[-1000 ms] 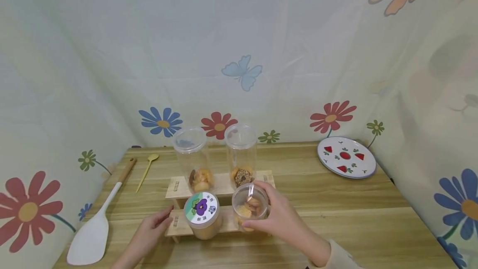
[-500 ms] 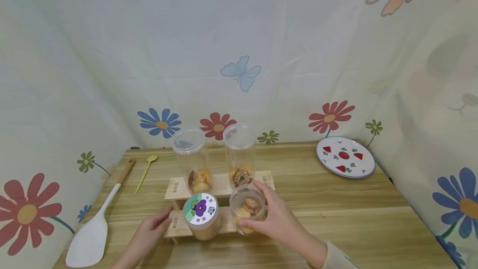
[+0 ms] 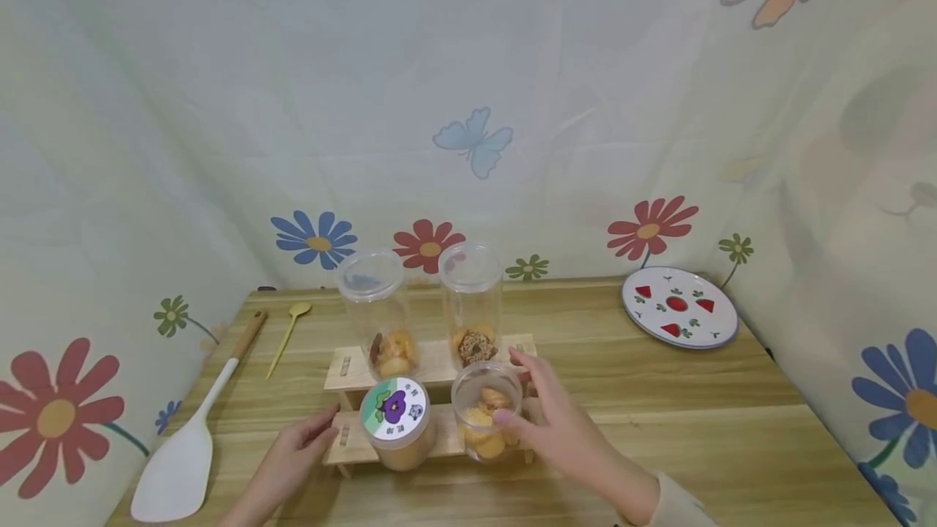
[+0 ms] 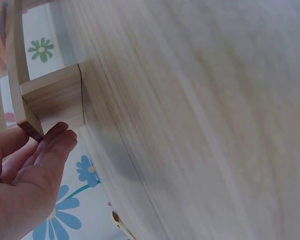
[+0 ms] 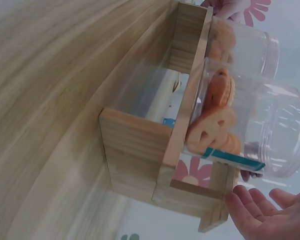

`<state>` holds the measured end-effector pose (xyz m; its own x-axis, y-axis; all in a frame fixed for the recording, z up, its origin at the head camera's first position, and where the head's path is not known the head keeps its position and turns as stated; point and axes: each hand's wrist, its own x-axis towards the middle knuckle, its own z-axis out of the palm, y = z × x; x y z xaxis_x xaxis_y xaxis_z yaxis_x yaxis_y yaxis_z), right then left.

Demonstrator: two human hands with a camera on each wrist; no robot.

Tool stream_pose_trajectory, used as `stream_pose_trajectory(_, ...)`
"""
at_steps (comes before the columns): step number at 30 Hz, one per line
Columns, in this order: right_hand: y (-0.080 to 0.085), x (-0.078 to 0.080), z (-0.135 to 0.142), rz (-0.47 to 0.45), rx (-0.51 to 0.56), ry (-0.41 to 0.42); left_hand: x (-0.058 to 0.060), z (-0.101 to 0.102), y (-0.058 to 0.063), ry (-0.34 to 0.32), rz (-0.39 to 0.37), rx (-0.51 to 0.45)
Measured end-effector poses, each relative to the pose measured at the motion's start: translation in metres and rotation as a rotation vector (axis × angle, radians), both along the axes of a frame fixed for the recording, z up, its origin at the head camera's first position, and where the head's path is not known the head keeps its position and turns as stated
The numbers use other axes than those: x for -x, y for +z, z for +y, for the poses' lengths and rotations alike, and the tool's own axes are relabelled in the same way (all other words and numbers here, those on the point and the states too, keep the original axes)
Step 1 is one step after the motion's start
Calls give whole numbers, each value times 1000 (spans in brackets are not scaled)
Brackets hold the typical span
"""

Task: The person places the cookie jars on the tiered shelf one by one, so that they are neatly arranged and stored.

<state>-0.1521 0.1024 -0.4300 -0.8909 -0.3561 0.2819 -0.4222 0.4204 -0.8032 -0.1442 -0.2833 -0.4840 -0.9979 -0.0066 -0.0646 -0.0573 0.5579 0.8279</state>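
Note:
A two-tier wooden rack (image 3: 449,428) stands near the front of the table. My left hand (image 3: 291,452) grips the left end of its lower step, thumb and fingers about the board's corner (image 4: 31,125). On that step sit a jar with a pansy-printed lid (image 3: 396,411) and, to its right, a clear lidless-looking jar of cookies (image 3: 485,428). My right hand (image 3: 567,433) is beside the cookie jar, fingers spread and holding nothing. In the right wrist view, this hand (image 5: 275,215) is apart from the jar (image 5: 250,117).
Two tall clear jars, left (image 3: 376,315) and right (image 3: 472,307), stand on the upper step with cookies inside. A white spatula (image 3: 176,462) and a yellow spoon (image 3: 287,336) lie at left. A watermelon-patterned plate (image 3: 659,324) lies at the back right.
The right hand has let go of the cookie jar, its fingers opening away to the right. The jar now stands on the lower step. The left hand has stayed at the rack.

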Motion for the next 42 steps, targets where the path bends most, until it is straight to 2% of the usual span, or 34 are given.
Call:
stream_pose_trajectory(5, 5, -1, 14, 6, 26, -20, 0, 0, 1, -16, 19, -10)
stream_pose_trajectory(8, 6, -2, 22, 54, 4, -50, 0, 0, 1, -24, 38, -10)
stream_pose_trajectory(15, 11, 1, 48, 135, -53, -88, -1, 4, 3, -32, 86, 54)
stream_pose_trajectory(22, 10, 3, 73, 212, -137, -182, -4, 0, 6, -33, 68, 91)
stream_pose_trajectory(26, 4, 3, 88, 234, -193, -256, -9, -5, 11, -5, 56, 160)
stream_pose_trajectory(29, 1, 2, 98, 222, -252, -290, -12, -7, 17, 6, 57, 255)
stream_pose_trajectory(34, 1, 0, 115, 232, -373, -312, -15, -15, 31, -23, 66, 447)
stream_pose_trajectory(36, 1, -1, 122, 240, -411, -328, -16, -19, 38, -36, 69, 495)
stream_pose_trajectory(42, 2, 0, 144, 242, -486, -410, -17, -33, 44, -19, 199, 602)
